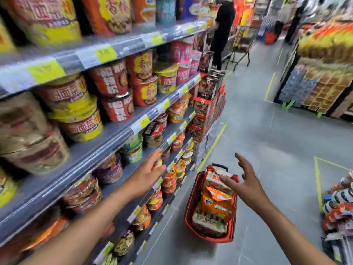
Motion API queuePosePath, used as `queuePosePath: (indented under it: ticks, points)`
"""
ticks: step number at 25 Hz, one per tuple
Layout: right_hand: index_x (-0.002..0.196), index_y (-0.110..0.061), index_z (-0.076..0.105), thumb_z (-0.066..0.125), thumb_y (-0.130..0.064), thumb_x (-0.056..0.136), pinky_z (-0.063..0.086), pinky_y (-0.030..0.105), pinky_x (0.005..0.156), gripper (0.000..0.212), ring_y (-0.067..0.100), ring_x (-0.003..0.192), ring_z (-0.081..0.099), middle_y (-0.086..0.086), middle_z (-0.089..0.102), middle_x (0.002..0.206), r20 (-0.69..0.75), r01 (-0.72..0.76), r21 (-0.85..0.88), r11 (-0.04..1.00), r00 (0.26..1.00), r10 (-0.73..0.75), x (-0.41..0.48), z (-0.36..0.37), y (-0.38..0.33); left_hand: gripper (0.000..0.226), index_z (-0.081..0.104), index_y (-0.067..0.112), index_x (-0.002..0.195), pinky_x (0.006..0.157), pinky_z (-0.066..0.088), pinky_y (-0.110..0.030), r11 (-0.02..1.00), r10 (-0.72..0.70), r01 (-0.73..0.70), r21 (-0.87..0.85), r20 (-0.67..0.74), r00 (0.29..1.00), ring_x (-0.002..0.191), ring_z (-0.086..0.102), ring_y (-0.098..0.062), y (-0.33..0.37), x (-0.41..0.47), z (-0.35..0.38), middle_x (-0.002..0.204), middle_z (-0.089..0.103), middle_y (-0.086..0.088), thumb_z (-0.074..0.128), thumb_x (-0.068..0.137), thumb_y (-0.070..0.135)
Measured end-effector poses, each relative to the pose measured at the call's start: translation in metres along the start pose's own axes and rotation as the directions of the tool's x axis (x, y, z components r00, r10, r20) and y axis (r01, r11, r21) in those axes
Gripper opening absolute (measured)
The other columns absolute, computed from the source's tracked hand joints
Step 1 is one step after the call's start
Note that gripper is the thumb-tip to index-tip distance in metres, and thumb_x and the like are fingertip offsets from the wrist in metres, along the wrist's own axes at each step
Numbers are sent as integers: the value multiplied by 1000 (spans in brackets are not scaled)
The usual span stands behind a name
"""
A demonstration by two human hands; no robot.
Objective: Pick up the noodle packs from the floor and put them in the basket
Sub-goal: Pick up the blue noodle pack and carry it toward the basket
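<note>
A red basket (189, 203) stands on the grey floor beside the shelving, filled with several noodle packs. An orange pack (217, 203) lies on top, a white and red pack (214, 178) leans at the far end, and a pale pack (208, 220) sits at the near end. My right hand (242, 178) hovers above the basket's right side, fingers spread, holding nothing. My left hand (149, 171) reaches out in front of the shelf edge, left of the basket, fingers apart and empty. I see no loose packs on the floor around the basket.
Shelves of noodle cups (114, 88) run along the left. A stack of red boxes (208, 111) stands beyond the basket. A packet display (340, 207) sits at the right edge. Yellow tape lines (212, 148) mark the floor. A person in black (221, 33) stands far down the aisle.
</note>
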State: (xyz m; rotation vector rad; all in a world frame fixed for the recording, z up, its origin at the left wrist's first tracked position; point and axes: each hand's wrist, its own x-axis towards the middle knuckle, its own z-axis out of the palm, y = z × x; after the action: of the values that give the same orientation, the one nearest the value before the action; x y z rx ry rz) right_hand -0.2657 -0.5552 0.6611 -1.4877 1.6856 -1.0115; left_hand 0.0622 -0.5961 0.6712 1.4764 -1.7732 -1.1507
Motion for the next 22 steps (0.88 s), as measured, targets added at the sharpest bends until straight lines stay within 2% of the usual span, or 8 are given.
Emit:
queuePosePath:
  ticks: [2,4,7,12,14,17,19,22]
  points:
    - [152,-44,34,81,-59,71,35,35,118,95,5,145,32,-14,31,161,69,124,16,992,990,-124,-8,-11,-40,73,22,32,158,126,14,-30,994,50,-43,98,-68,996,151,16,-1,22,-35,-28,165,19,13,52,95,52]
    - [151,-47,33,80,-66,69,35,25,112,97,2,146,30,-16,29,162,144,229,38,973,962,-232,-11,-18,-77,79,21,34,158,126,13,-30,988,83,-59,145,-160,984,153,14,-1,41,-71,-49,167,17,13,47,88,62]
    - [150,-55,29,70,-85,59,27,36,120,104,3,150,25,-19,24,164,240,341,42,939,909,-340,-9,-19,-110,86,21,34,157,128,14,-34,981,109,-59,182,-278,954,153,16,-2,62,-113,-56,167,19,12,42,81,68]
    - [157,-45,22,73,-62,78,25,48,123,95,9,155,15,-18,12,168,403,464,51,884,800,-443,-29,-34,-132,76,21,37,155,127,15,-33,978,123,-36,204,-430,894,153,17,-4,96,-167,-21,167,20,10,48,88,63]
    - [157,-46,21,72,-61,80,25,49,123,93,8,156,11,-21,9,168,453,487,82,870,759,-468,-38,-41,-134,70,21,36,157,127,13,-32,980,111,-17,200,-466,878,153,14,-1,105,-185,-3,168,18,12,52,97,52]
    - [156,-49,19,67,-73,75,26,48,123,98,7,155,12,-24,8,167,518,531,119,839,688,-508,-58,-47,-137,73,20,42,157,127,16,-35,980,75,36,197,-526,847,153,12,3,115,-221,24,167,15,19,47,94,63]
    - [156,-48,20,66,-78,72,27,49,123,100,6,155,13,-24,9,166,543,557,146,818,646,-537,-74,-44,-139,67,18,44,157,126,16,-36,982,39,74,172,-572,819,153,10,3,120,-249,38,167,12,21,48,98,56]
    - [156,-47,21,70,-69,77,27,45,123,96,2,152,14,-25,9,166,592,582,200,789,569,-570,-100,-32,-148,64,18,41,158,123,17,-29,977,5,131,166,-635,772,151,8,5,127,-293,50,167,9,22,48,101,44]
